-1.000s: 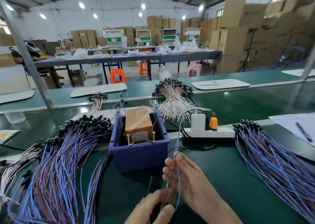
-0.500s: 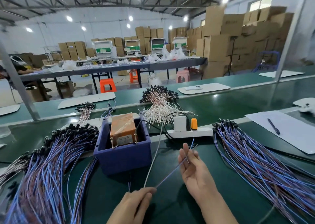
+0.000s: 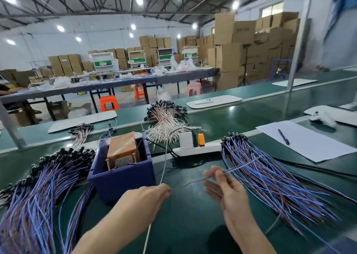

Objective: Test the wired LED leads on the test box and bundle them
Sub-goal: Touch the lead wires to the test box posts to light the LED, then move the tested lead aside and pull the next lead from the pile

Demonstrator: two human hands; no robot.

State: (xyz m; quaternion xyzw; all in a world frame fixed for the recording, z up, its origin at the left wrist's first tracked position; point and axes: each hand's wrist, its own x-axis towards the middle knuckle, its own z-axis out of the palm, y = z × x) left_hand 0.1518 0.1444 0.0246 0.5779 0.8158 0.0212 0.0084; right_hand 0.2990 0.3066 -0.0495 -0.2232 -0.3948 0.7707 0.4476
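While left hand (image 3: pixel 146 197) pinches a lead (image 3: pixel 193 183), right hand (image 3: pixel 227 192) holds it.

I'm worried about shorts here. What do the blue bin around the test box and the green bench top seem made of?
Blue bin: likely moulded plastic, matte, uniform colour, thick rounded rim. Green bench top: seemingly a PVC or rubber sheet, semi-gloss, reflecting the ceiling lamps; exact material unclear.

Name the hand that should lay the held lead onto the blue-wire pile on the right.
Right. The right hand grips the lead, whose far end already reaches over the right pile. The left hand pinches the other end, nearer the test box and farther from that pile.
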